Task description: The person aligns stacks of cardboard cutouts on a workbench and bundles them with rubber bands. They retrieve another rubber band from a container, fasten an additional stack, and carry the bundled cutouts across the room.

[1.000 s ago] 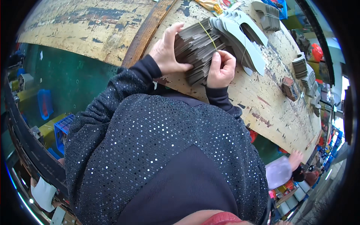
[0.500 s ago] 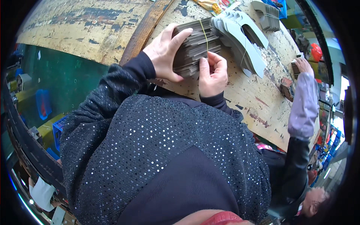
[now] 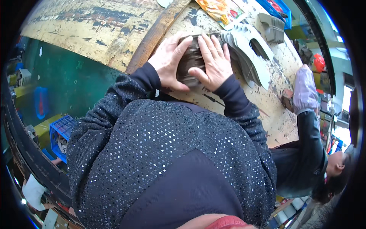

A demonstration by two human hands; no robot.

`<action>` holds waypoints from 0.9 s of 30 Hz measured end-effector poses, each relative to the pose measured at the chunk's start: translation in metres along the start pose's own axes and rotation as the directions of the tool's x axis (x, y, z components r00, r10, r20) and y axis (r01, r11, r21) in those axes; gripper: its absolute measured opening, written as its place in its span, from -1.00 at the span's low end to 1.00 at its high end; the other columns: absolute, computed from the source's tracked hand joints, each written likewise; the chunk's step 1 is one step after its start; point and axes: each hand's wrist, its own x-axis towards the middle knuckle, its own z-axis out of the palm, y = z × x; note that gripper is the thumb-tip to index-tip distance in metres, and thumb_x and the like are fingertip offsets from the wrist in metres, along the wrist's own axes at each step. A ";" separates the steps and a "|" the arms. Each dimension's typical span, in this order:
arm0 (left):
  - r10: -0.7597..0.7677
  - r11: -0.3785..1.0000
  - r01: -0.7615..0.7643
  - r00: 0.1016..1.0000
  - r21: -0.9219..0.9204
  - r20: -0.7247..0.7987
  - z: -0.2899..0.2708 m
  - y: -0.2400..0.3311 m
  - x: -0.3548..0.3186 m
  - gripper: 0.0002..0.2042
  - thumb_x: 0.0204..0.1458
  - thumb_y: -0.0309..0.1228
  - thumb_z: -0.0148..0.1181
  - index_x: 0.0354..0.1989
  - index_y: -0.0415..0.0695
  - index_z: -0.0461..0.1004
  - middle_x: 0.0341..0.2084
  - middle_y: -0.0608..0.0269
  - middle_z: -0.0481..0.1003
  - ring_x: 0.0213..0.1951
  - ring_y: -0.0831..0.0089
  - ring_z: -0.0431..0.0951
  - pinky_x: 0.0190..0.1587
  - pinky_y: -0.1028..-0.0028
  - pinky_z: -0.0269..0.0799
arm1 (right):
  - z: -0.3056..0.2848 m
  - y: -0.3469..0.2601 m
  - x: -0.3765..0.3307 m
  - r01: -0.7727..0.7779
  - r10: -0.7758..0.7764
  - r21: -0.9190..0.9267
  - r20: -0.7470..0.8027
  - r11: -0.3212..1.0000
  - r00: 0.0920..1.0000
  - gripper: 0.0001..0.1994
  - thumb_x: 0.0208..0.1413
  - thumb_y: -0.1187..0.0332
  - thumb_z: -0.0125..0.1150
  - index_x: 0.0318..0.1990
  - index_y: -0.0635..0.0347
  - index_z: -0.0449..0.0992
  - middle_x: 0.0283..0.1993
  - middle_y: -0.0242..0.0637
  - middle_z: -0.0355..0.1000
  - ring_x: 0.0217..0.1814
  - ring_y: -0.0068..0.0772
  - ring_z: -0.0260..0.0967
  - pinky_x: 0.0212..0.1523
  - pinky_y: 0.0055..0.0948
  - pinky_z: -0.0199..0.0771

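A thick stack of thin grey-brown cut pieces [image 3: 190, 63] stands between my hands on the worn table, its middle smeared by motion. My left hand [image 3: 166, 63] grips its left side, thumb at the near end and fingers toward the far end. Against the right side lies my right hand [image 3: 214, 65], flat with fingers stretched out and spread, its thumb across the near part. No yellow band shows on the stack now; the hands cover much of it. Just right of my right hand is a bundle of light grey curved pieces [image 3: 257, 63], tied with thin string.
A wooden strip [image 3: 158, 34] crosses the worn table [image 3: 91, 30] to the left. Beyond the grey bundle lie an orange printed bag [image 3: 219, 11], a smaller tied grey bundle [image 3: 272, 28] and a blue crate [image 3: 286, 19]. At the right, a co-worker's lilac sleeve [image 3: 305, 91] reaches over the table.
My right hand has let go of the yellow band and spread flat against the stack. My left hand keeps its place. The co-worker's arm has shifted and the head has turned.
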 end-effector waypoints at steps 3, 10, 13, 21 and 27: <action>-0.124 0.989 0.121 0.992 0.091 0.035 0.019 -0.004 -0.002 0.15 -0.49 -0.04 0.42 0.31 -0.14 -0.17 0.20 -0.28 -0.08 0.24 -0.20 -0.03 0.26 0.00 -0.06 | -0.005 -0.025 0.003 0.033 -0.034 0.096 0.011 0.995 0.999 -0.04 -0.14 -0.37 0.03 0.31 0.13 0.03 0.37 0.07 -0.14 0.39 0.28 -0.25 0.29 0.21 -0.30; -0.098 0.994 0.096 0.995 -0.051 -0.036 0.015 -0.003 0.001 0.07 -0.51 -0.09 0.39 0.28 -0.15 -0.05 0.14 -0.19 0.01 0.19 -0.16 0.04 0.23 0.04 0.01 | -0.002 -0.030 0.007 0.046 -0.043 0.072 -0.050 0.996 0.998 -0.12 -0.13 -0.28 0.12 0.27 0.13 0.14 0.31 0.18 -0.06 0.33 0.37 -0.17 0.30 0.10 -0.17; -0.084 0.995 0.082 0.996 -0.062 -0.029 0.009 -0.001 0.002 0.10 -0.57 -0.09 0.42 0.29 -0.06 -0.05 0.11 -0.23 0.01 0.16 -0.18 0.05 0.20 0.02 0.05 | -0.004 -0.002 0.010 0.115 -0.035 0.332 -0.238 0.936 0.971 -0.26 -0.07 0.00 0.24 0.21 0.28 0.21 0.18 0.08 0.21 0.25 0.10 0.12 0.29 -0.13 -0.03; -0.065 0.996 0.067 0.997 0.054 -0.028 0.009 0.008 0.009 0.09 -0.52 -0.03 0.40 0.30 0.03 -0.09 0.09 -0.29 -0.01 0.13 -0.24 0.06 0.18 -0.05 0.04 | 0.023 -0.005 0.001 -0.121 0.137 0.093 -0.183 0.988 0.974 -0.21 0.03 -0.29 -0.13 0.25 0.16 0.17 0.33 0.03 0.00 0.39 0.09 -0.15 0.33 0.05 -0.31; -0.149 0.989 0.147 0.984 0.029 0.099 0.002 0.006 0.022 0.10 -0.58 -0.15 0.44 0.28 -0.02 -0.07 0.12 -0.30 -0.03 0.12 -0.26 0.12 0.16 0.03 0.17 | 0.022 -0.012 0.011 -0.196 0.212 0.094 -0.195 0.976 0.958 -0.15 0.04 -0.36 -0.28 0.23 0.24 0.15 0.35 0.07 -0.07 0.41 0.08 -0.22 0.33 0.06 -0.36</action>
